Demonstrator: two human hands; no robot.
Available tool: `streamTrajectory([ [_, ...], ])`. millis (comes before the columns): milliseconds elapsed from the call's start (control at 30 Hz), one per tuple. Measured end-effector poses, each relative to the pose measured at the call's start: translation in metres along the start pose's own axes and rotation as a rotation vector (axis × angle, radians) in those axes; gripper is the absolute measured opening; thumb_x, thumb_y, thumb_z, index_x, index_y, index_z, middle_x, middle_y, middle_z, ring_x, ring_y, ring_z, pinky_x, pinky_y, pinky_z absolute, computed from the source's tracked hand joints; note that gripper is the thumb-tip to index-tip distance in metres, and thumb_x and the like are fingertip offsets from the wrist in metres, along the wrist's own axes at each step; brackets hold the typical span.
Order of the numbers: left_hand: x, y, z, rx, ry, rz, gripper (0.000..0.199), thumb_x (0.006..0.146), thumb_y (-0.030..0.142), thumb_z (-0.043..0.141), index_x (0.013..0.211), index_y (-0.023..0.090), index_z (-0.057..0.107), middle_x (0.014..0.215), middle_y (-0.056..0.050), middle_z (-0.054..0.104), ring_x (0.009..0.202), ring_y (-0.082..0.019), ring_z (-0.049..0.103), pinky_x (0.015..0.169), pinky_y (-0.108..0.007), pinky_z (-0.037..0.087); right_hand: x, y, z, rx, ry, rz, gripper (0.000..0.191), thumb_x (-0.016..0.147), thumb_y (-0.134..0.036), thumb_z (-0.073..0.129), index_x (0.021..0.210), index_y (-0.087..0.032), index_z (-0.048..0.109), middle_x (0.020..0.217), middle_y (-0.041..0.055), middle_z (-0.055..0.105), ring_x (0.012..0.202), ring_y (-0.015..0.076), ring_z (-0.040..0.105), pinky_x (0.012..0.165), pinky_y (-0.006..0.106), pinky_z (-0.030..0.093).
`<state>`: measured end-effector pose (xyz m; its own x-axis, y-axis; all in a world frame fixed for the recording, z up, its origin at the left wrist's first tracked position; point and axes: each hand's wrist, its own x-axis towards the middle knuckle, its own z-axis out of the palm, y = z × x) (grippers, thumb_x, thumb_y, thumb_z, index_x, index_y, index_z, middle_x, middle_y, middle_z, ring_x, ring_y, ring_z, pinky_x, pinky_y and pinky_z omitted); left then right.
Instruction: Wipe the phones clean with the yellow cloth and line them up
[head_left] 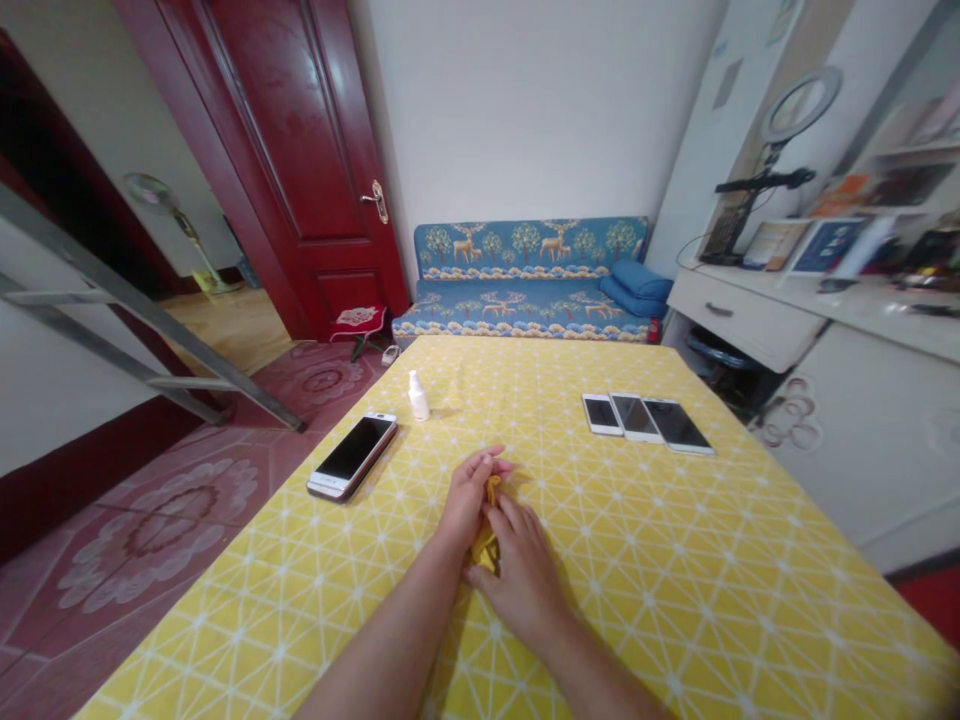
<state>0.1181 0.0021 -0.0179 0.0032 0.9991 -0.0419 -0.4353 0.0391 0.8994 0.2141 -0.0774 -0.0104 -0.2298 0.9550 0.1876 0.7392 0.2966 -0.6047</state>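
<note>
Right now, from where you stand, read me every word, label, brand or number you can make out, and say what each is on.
No text is legible.
White bottle: no readable label.
Phone on the left and three phones on the right: dark screens, nothing readable.
Blue booklet on the white shelf: too small and blurred to read.

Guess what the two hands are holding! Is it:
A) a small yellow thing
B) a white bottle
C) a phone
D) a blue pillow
A: the small yellow thing is pinched between the left hand and the right hand.
</note>
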Motion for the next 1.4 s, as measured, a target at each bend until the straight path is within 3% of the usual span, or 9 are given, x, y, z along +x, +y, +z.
streamTrajectory([
  [433, 0.001, 0.001, 0.001, 0.004, -0.008, -0.022, 0.040, 0.077, 0.039, 0.068, 0.107, 0.014, 0.066, 0.088, -0.008, 0.071, 0.079, -0.015, 0.065, 0.079, -0.028, 0.047, 0.004, 0.002, -0.002, 0.074, 0.070, -0.013, 0.058, 0.070, -0.019, 0.061, 0.128, -0.022, 0.054, 0.135, 0.0086, 0.050, 0.126, 0.0289, 0.042, 0.109, 0.043, 0.031],
  [833, 0.003, 0.000, -0.001, 0.013, -0.013, -0.031, 0.039, 0.077, 0.037, 0.069, 0.108, 0.014, 0.066, 0.088, -0.008, 0.071, 0.080, -0.015, 0.064, 0.081, -0.028, 0.045, 0.003, -0.001, -0.006, 0.096, 0.038, -0.007, 0.058, 0.070, -0.018, 0.062, 0.128, -0.022, 0.054, 0.132, 0.0073, 0.051, 0.123, 0.0260, 0.043, 0.107, 0.038, 0.032],
  [1067, 0.002, 0.000, 0.002, 0.029, -0.002, -0.044, 0.036, 0.078, 0.035, 0.067, 0.107, 0.014, 0.065, 0.087, -0.008, 0.071, 0.082, -0.014, 0.064, 0.083, -0.028, 0.045, 0.002, 0.001, -0.007, 0.093, 0.009, 0.003, 0.060, 0.069, -0.017, 0.061, 0.129, -0.020, 0.053, 0.140, 0.0076, 0.046, 0.129, 0.0266, 0.037, 0.112, 0.040, 0.026],
  [1400, 0.002, 0.001, 0.002, 0.049, 0.007, -0.052, 0.038, 0.075, 0.037, 0.069, 0.107, 0.015, 0.066, 0.087, -0.007, 0.071, 0.081, -0.015, 0.063, 0.082, -0.028, 0.045, 0.003, 0.003, -0.006, 0.118, 0.025, -0.008, 0.060, 0.069, -0.018, 0.063, 0.128, -0.022, 0.054, 0.134, 0.0070, 0.049, 0.125, 0.0256, 0.040, 0.109, 0.038, 0.030],
])
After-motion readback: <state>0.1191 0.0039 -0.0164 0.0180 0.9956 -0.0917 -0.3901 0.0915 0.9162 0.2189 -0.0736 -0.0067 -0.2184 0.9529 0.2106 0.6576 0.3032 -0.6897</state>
